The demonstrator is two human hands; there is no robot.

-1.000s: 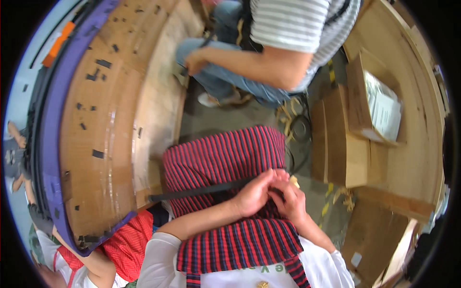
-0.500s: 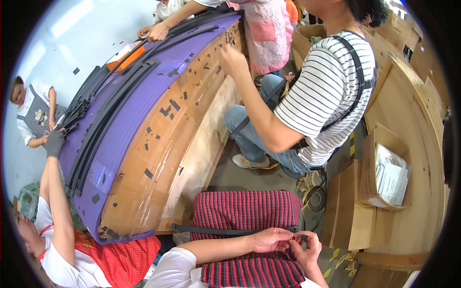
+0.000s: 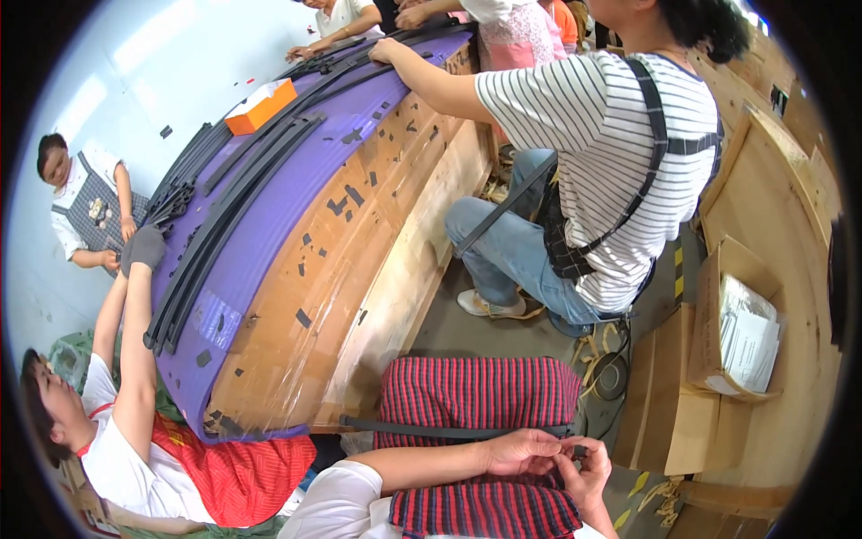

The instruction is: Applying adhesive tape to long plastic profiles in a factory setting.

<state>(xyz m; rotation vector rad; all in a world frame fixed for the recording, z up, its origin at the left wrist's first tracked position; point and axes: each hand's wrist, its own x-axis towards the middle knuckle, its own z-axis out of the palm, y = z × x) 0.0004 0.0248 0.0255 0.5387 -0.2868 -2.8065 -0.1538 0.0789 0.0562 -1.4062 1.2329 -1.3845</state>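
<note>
A long black strip [image 3: 422, 430] lies across my lap over a red-and-black striped cloth [image 3: 476, 391]. Its right end reaches the fingertips of both hands. My left hand [image 3: 519, 452] is closed in a pinch at that end. Facing it, my right hand [image 3: 588, 469] has thumb and fingers curled together around the same end, nearly touching the left. A small dark bit shows between the fingertips, too small to make out. More of the striped cloth [image 3: 485, 512] covers my front below the forearm.
A purple-topped table [image 3: 278, 198] carries several black strips [image 3: 220, 234] and an orange box [image 3: 260, 108]. A person in a striped shirt [image 3: 593, 117] sits ahead; another with a grey glove [image 3: 144, 247] reaches in from the left. An open carton [image 3: 709, 332] with white packets stands at right.
The view has shifted slightly, so the scene sits further right. The striped-shirt person's arm has extended onto the table. My hands stay together at the strip's end.
</note>
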